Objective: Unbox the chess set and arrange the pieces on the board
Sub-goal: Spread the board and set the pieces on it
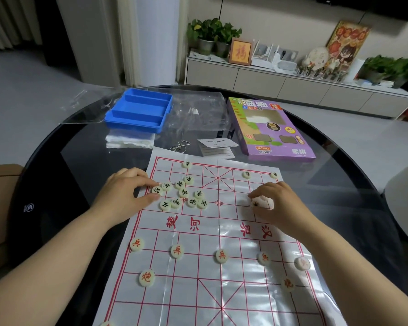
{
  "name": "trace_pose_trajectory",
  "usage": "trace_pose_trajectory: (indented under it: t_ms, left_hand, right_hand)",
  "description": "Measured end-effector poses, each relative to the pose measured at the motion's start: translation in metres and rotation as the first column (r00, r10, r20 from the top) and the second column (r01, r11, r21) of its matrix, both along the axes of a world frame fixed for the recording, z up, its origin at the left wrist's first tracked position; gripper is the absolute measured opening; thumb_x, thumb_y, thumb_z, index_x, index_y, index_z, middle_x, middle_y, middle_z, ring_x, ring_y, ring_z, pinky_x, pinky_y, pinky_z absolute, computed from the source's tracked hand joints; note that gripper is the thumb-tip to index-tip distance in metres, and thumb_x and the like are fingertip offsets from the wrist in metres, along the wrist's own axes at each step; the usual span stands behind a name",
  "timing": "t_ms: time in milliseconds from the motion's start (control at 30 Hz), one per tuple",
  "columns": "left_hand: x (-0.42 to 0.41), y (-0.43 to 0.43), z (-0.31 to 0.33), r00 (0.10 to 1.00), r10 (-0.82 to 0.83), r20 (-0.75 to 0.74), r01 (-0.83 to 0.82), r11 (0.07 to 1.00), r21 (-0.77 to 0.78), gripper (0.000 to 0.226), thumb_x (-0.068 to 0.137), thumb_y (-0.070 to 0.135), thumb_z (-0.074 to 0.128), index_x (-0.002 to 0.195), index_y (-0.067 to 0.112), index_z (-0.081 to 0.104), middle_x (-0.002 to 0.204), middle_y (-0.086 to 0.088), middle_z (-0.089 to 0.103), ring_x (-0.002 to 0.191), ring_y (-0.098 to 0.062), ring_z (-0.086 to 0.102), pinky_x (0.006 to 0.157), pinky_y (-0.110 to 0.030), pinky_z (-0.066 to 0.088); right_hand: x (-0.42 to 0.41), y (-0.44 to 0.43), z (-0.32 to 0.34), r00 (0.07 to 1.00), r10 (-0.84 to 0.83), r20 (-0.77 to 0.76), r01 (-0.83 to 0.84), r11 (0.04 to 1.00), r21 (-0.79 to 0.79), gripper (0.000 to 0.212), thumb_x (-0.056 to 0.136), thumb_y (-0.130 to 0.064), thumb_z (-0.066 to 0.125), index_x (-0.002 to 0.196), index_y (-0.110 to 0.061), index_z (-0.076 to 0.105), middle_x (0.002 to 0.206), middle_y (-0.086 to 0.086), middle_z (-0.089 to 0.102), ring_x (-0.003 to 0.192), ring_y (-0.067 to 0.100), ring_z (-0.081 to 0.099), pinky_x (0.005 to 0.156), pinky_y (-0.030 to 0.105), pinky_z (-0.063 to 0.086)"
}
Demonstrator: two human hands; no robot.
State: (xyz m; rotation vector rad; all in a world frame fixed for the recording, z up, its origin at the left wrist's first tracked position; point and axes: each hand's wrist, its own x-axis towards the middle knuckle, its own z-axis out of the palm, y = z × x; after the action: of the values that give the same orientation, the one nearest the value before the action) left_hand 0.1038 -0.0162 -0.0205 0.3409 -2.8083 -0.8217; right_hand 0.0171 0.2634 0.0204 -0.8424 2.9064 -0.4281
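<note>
A white plastic chess board sheet (212,231) with red lines lies on the dark glass table. Several black-lettered round pieces (184,192) cluster on its far left part, and a few others stand along the far edge (246,174). Red-lettered pieces (177,251) sit in a row across the near half, with two more red ones behind them (147,277). My left hand (125,191) pinches a black piece (156,190) at the board's left edge between thumb and fingers. My right hand (276,203) curls round a few pale pieces (262,202) over the board's right side.
Behind the board lie the purple chess box (269,130), a blue plastic tray (139,110), clear plastic bags (196,111), a folded leaflet (217,147), white tissue (130,140) and a small metal ring puzzle (179,145). The round table's edge (24,184) curves close on the left.
</note>
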Motion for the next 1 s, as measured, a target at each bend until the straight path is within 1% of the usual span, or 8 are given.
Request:
trace_pose_trajectory:
  t_ms: [100,233,333,467,600,767,933,1000]
  left_hand:
    - [0.0,0.0,0.0,1.0,0.003,-0.02,-0.003,1.0,0.005,0.031,0.079,0.032,0.065,0.108,0.022,0.064,0.1,0.014,0.045,0.102,-0.006,0.035,0.091,-0.028,0.032]
    - [0.0,-0.002,-0.001,0.999,-0.002,-0.049,0.002,1.0,0.011,0.024,0.078,0.032,0.066,0.1,0.022,0.064,0.097,0.015,0.047,0.099,-0.005,0.037,0.087,-0.024,0.03]
    - [0.0,-0.003,-0.002,0.998,-0.012,-0.057,0.014,1.0,0.027,0.017,0.076,0.032,0.067,0.091,0.027,0.06,0.094,0.016,0.049,0.098,-0.007,0.041,0.085,-0.024,0.032]
    - [0.0,-0.003,0.0,0.997,-0.022,-0.07,0.025,0.999,0.033,0.017,0.075,0.03,0.068,0.083,0.027,0.053,0.091,0.014,0.051,0.093,-0.008,0.044,0.08,-0.024,0.033]
    - [0.0,-0.003,0.0,0.997,-0.023,-0.076,0.025,0.999,0.029,0.017,0.076,0.031,0.068,0.084,0.027,0.053,0.09,0.015,0.05,0.092,-0.008,0.044,0.079,-0.023,0.033]
    - [0.0,-0.003,0.0,0.996,-0.04,-0.074,0.04,0.999,-0.001,0.016,0.077,0.032,0.066,0.086,0.027,0.053,0.09,0.017,0.047,0.092,-0.006,0.042,0.08,-0.022,0.031]
    - [-0.002,-0.003,-0.004,0.994,-0.046,-0.1,0.04,0.997,-0.065,0.023,0.081,0.033,0.061,0.101,0.021,0.061,0.097,0.017,0.045,0.095,-0.004,0.036,0.087,-0.021,0.027]
    - [-0.003,-0.003,-0.005,0.994,-0.047,-0.094,0.039,0.996,-0.083,0.026,0.082,0.034,0.06,0.104,0.021,0.061,0.099,0.017,0.044,0.096,-0.003,0.035,0.088,-0.022,0.026]
  right_hand:
    - [0.006,-0.016,0.005,0.999,0.04,-0.029,-0.04,0.999,-0.017,0.03,0.086,-0.021,0.059,0.116,-0.02,0.059,0.126,-0.004,0.055,0.114,0.018,0.04,0.087,0.024,0.029]
    - [0.016,-0.048,0.003,0.985,0.17,-0.023,-0.17,0.985,-0.004,0.032,0.086,-0.027,0.058,0.117,-0.021,0.058,0.126,-0.005,0.054,0.116,0.016,0.042,0.095,0.023,0.029]
    - [0.019,-0.065,-0.004,0.982,0.187,-0.01,-0.187,0.982,0.011,0.03,0.086,-0.027,0.058,0.115,-0.019,0.058,0.121,-0.003,0.056,0.112,0.016,0.043,0.089,0.022,0.031]
    - [0.018,-0.076,-0.011,0.993,0.114,0.014,-0.114,0.993,0.004,0.031,0.083,-0.029,0.06,0.11,-0.013,0.057,0.116,0.001,0.056,0.109,0.018,0.043,0.083,0.022,0.032]
    - [0.02,-0.083,-0.016,0.995,0.096,-0.007,-0.096,0.995,0.012,0.033,0.083,-0.032,0.06,0.109,-0.012,0.058,0.114,0.003,0.056,0.109,0.02,0.043,0.085,0.023,0.033]
    - [0.015,-0.08,-0.013,0.991,0.137,0.005,-0.137,0.991,0.001,0.028,0.085,-0.025,0.058,0.11,-0.013,0.06,0.114,0.002,0.058,0.108,0.019,0.044,0.083,0.021,0.032]
    - [-0.014,-0.071,0.001,0.999,0.027,0.019,-0.024,0.99,-0.136,0.02,0.084,-0.013,0.057,0.102,-0.01,0.065,0.095,-0.001,0.061,0.091,0.014,0.043,0.066,0.02,0.025]
    - [-0.026,-0.074,0.002,1.0,0.014,0.001,-0.014,0.992,-0.127,0.021,0.085,-0.011,0.056,0.103,-0.008,0.065,0.099,0.002,0.063,0.095,0.019,0.047,0.067,0.021,0.026]
